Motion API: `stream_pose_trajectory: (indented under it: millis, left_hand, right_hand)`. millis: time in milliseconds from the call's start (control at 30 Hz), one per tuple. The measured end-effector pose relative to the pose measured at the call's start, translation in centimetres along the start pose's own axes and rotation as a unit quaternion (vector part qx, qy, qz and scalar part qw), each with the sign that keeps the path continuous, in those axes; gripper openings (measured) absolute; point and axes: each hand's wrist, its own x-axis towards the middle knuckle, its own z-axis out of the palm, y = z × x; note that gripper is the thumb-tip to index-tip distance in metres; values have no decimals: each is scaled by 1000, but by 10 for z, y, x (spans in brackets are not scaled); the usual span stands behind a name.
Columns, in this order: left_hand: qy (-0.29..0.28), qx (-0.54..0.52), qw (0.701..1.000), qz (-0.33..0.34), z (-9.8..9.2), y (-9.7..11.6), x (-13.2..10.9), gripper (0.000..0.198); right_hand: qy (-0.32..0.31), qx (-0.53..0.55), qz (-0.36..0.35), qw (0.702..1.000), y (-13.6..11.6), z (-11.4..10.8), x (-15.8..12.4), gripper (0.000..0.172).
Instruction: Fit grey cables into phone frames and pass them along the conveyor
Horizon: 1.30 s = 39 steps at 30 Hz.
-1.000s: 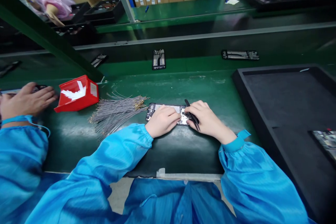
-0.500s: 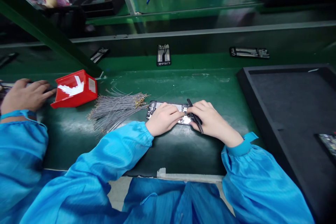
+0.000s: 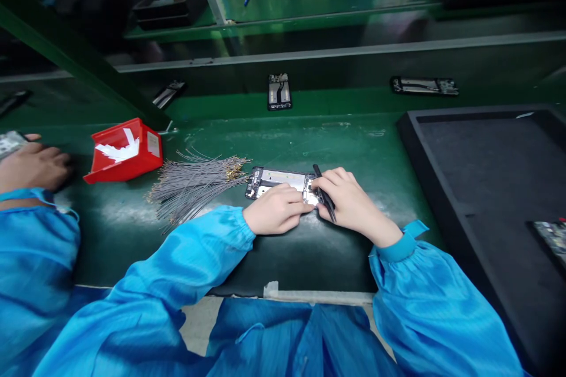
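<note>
An opened phone (image 3: 283, 177) lies lengthwise on the green bench, its battery bay and circuit boards showing. My left hand (image 3: 277, 210) grips its near edge, fingers bent together and the index tip near the right-hand board. Black tweezers (image 3: 326, 197) are in my right hand (image 3: 347, 197), whose fingertips rest at the phone's right end. The tweezers point toward me and cross over the board. Whatever lies beneath my fingertips is hidden. Left of the phone spreads a bundle of thin grey cables (image 3: 198, 182) with gold-coloured ends.
A red bin (image 3: 150, 162) with white strips stands at left, beside a co-worker's hand (image 3: 35, 165) holding a phone part. At right is a large black tray (image 3: 469, 200). Opened phones (image 3: 279, 92) lie along the green strip behind. People work across the bench.
My left hand has slid toward the phone's near edge, uncovering more of its middle. The tweezers have shifted slightly left. The co-worker's hand at left has moved left, with a phone part now raised.
</note>
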Motion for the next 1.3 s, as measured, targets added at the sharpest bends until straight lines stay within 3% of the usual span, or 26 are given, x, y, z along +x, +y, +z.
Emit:
stream_pose_trajectory:
  millis: [1300]
  left_hand:
    - [-1, -38, 998, -59, -6, 9, 0, 26]
  right_hand:
    - [-9, 35, 19, 999, 4, 2, 2, 29]
